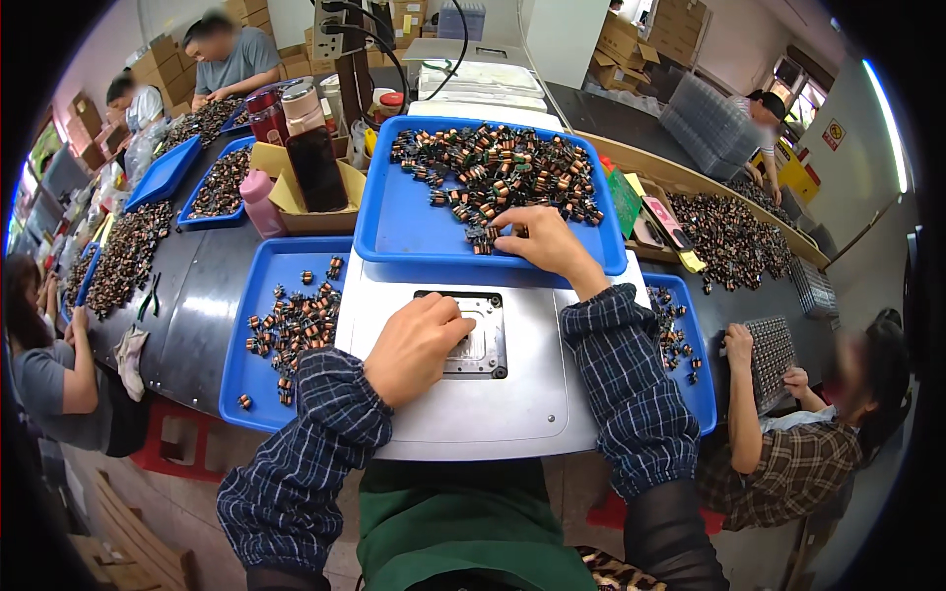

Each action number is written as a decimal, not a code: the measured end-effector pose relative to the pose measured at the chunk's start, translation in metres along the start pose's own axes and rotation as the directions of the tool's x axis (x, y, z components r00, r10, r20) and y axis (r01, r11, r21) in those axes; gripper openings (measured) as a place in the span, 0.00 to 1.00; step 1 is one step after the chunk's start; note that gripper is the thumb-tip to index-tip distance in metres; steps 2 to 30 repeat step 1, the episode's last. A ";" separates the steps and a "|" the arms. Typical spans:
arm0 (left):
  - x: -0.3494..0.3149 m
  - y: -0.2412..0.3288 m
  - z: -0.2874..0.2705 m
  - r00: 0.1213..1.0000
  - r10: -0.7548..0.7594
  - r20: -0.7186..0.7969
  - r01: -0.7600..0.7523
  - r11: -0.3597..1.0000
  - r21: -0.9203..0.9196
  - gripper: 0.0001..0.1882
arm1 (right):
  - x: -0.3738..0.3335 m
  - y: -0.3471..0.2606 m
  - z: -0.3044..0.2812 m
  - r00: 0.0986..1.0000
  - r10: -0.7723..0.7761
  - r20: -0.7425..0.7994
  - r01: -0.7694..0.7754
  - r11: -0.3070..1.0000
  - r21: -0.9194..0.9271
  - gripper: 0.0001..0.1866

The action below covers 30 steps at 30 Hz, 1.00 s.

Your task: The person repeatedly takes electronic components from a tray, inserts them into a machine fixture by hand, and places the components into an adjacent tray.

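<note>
A blue tray [419,236] heaped with small copper-wound coils [503,167] stands at the back of a silver metal machine top [522,424]. My right hand [547,246] reaches over its near rim, with thumb and fingertips closed at a copper-wound coil [480,239] in the front of the tray. My left hand [419,345] rests over a dark-framed metal fixture [488,340] set into the machine top. Its fingers are curled together at the fixture's middle, and whatever they hold is hidden. Checked sleeves cover both forearms.
Lower blue trays with coils flank the machine, one left [236,369] and one right [700,384]. A pink bottle [260,202] and a phone [317,167] stand at the back left. Co-workers sit on both sides; one at right holds a gridded tray [771,360].
</note>
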<state>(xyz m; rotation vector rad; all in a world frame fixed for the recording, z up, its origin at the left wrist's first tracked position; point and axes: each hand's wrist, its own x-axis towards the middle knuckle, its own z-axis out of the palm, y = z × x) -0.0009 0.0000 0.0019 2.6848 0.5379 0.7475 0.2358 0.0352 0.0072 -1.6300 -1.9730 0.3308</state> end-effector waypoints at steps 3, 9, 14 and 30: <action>0.003 0.001 0.000 1.000 0.016 0.021 -0.017 0.999 0.038 0.10 | 0.002 -0.002 -0.003 0.998 0.065 0.012 -0.066 0.996 0.059 0.19; 0.003 0.001 0.000 1.000 0.016 0.021 -0.017 0.999 0.038 0.10 | 0.002 -0.002 -0.003 0.998 0.065 0.012 -0.066 0.996 0.059 0.19; 0.003 0.001 0.000 1.000 0.016 0.021 -0.017 0.999 0.038 0.10 | 0.002 -0.002 -0.003 0.998 0.065 0.012 -0.066 0.996 0.059 0.19; 0.003 0.001 0.000 1.000 0.016 0.021 -0.017 0.999 0.038 0.10 | 0.002 -0.002 -0.003 0.998 0.065 0.012 -0.066 0.996 0.059 0.19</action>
